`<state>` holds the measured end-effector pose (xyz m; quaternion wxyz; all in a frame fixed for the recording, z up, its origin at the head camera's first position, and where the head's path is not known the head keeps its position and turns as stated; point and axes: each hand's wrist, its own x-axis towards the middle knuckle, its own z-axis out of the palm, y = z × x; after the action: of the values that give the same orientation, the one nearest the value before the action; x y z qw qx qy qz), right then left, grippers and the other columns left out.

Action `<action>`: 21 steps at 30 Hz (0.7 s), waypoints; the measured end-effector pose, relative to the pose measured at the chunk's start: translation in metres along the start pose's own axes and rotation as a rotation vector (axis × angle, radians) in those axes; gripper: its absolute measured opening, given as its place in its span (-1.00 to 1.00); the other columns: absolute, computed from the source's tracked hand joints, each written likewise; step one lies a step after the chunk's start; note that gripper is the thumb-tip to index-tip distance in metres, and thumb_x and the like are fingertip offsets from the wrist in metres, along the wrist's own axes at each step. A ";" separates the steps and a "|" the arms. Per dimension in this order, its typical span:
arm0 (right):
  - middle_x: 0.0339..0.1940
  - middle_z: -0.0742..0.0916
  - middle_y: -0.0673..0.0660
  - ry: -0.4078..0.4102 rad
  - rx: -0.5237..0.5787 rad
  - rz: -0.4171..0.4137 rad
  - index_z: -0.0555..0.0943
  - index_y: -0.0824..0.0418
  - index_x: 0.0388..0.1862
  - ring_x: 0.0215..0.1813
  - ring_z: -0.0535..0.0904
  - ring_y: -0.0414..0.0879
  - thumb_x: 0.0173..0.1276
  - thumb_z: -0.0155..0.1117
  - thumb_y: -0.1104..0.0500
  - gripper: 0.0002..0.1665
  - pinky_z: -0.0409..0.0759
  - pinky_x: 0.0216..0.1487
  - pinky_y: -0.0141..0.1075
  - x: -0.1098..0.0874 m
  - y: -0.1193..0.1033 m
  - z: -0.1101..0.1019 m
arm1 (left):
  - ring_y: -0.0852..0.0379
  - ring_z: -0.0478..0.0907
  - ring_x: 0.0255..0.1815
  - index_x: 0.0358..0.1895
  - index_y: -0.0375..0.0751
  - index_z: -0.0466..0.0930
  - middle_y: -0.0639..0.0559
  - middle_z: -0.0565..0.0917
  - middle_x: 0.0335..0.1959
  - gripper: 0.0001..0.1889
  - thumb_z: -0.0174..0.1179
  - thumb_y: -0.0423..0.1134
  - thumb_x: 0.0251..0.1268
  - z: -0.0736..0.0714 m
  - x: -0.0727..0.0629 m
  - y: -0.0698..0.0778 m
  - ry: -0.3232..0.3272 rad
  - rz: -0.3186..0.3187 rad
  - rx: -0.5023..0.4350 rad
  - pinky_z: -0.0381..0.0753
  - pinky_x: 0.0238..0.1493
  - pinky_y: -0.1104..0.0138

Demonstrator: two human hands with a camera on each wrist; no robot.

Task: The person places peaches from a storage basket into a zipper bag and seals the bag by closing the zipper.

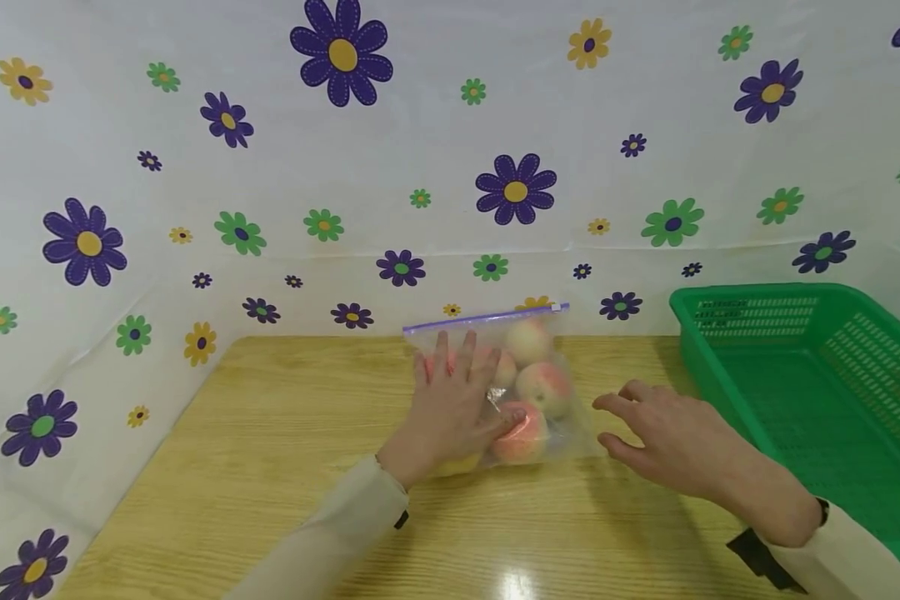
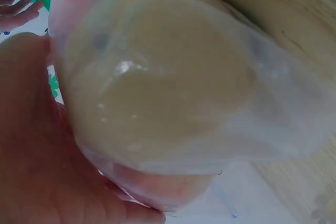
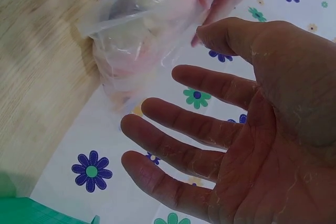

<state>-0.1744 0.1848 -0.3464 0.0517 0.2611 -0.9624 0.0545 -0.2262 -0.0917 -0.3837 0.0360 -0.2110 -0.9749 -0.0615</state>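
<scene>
A clear zip bag point(image 1: 570, 437) with a purple slider strip point(image 1: 487, 318) along its far edge lies on the table, holding several peaches point(image 1: 544, 388). My left hand point(image 1: 450, 408) rests on top of the bag with fingers spread, its thumb across the nearest pink peach point(image 1: 521, 433). In the left wrist view a pale peach point(image 2: 168, 72) under the plastic fills most of the picture beside the hand. My right hand point(image 1: 675, 429) hovers to the right of the bag, apart from it. The right wrist view shows its fingers point(image 3: 184, 129) loosely extended, holding nothing.
A green plastic basket point(image 1: 727, 383) with slotted walls stands at the right, close beside the right forearm. The wooden table point(image 1: 285, 433) ends at the back against a white flower-printed sheet point(image 1: 420, 150), which also hangs along the left side.
</scene>
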 end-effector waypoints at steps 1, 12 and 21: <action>-0.14 0.73 0.11 -0.001 -0.002 0.002 0.69 0.09 0.13 -0.39 0.59 -0.12 0.36 0.41 -0.05 -0.57 0.56 -0.52 -0.30 0.000 0.000 0.000 | -0.52 -0.25 0.65 0.66 0.02 0.04 -0.27 -0.04 0.69 -0.07 -0.10 0.49 0.40 0.001 0.000 0.000 -0.013 0.011 0.001 -0.12 0.51 -0.49; -0.10 0.74 0.14 -0.053 0.000 0.028 0.67 0.08 0.15 -0.34 0.63 -0.09 0.36 0.41 -0.07 -0.55 0.67 -0.43 -0.24 0.001 -0.002 -0.002 | -0.52 -0.26 0.65 0.65 0.31 0.01 -0.16 -0.05 0.70 -0.19 -0.34 0.53 0.44 0.009 -0.001 0.000 -0.163 0.061 -0.042 -0.09 0.47 -0.54; -0.07 0.73 0.16 -0.034 0.005 0.030 0.67 0.09 0.18 -0.29 0.65 -0.06 0.37 0.40 -0.07 -0.53 0.68 -0.42 -0.23 -0.002 -0.003 -0.001 | -0.52 -0.28 0.65 0.65 0.32 0.02 -0.17 -0.06 0.70 -0.16 -0.29 0.57 0.39 0.015 -0.001 0.001 -0.111 0.045 -0.085 -0.09 0.43 -0.58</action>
<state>-0.1713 0.1830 -0.3451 0.0341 0.2476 -0.9668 0.0534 -0.2251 -0.0892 -0.3983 -0.0255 -0.2373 -0.9669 -0.0901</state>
